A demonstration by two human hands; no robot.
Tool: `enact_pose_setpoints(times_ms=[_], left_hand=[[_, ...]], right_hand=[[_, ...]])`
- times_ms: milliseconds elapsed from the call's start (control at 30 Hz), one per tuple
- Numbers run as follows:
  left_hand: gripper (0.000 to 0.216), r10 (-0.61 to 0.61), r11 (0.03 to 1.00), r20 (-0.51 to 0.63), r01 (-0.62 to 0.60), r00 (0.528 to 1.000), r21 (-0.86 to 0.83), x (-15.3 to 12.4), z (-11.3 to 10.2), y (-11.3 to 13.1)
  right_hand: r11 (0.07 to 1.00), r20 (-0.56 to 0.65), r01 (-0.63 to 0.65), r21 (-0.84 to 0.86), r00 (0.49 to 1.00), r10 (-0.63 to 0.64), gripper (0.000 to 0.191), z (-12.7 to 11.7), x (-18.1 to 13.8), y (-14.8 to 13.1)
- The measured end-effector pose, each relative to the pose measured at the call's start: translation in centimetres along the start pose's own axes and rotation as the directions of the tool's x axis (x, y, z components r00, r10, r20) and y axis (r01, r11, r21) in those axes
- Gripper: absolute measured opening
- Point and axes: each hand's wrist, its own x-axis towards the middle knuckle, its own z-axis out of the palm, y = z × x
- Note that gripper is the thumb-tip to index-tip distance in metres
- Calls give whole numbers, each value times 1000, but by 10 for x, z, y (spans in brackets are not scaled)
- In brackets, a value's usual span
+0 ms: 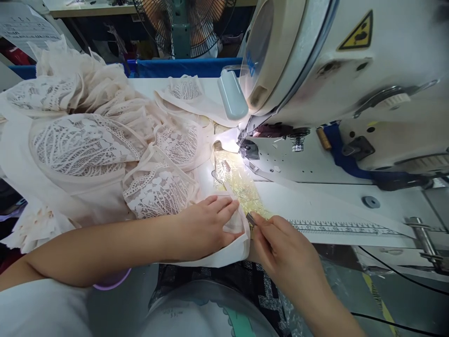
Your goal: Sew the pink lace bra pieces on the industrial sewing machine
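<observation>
From the head camera, the left hand lies spread flat, fingers loosely together, pressing on a pale cloth at the near edge of the table. The cloth's lower edge curls over the table lip, and the palm covers its middle. Just beside it, the right hand is curled closed, pinching a small metal tool between thumb and fingers. Only the tip shows, so I can't tell what kind of tool it is. The tip sits at the cloth's right edge.

Behind the left hand sits a lace pile, cut off at the left. The machine fills the upper right. Its needle area is washed out by its lamp. A ruler runs along the table edge, and a fan stands behind, half out of frame.
</observation>
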Motion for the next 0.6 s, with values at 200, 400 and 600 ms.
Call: enact_pose_setpoints(times_ms=[200, 400, 600], left_hand=[[41, -5, 996, 55, 9, 998, -89, 1, -14, 1], [45, -22, 994, 109, 34, 994, -103, -6, -13, 4], [56, -48, 998, 95, 52, 994, -47, -9, -3, 7]], right_hand=[[969, 25, -37, 242, 999, 32, 23, -3, -8, -8], [945, 113, 1, 327, 993, -40, 25, -2, -26, -2], [972, -18, -68, 224, 997, 73, 17, -3, -22, 7]])
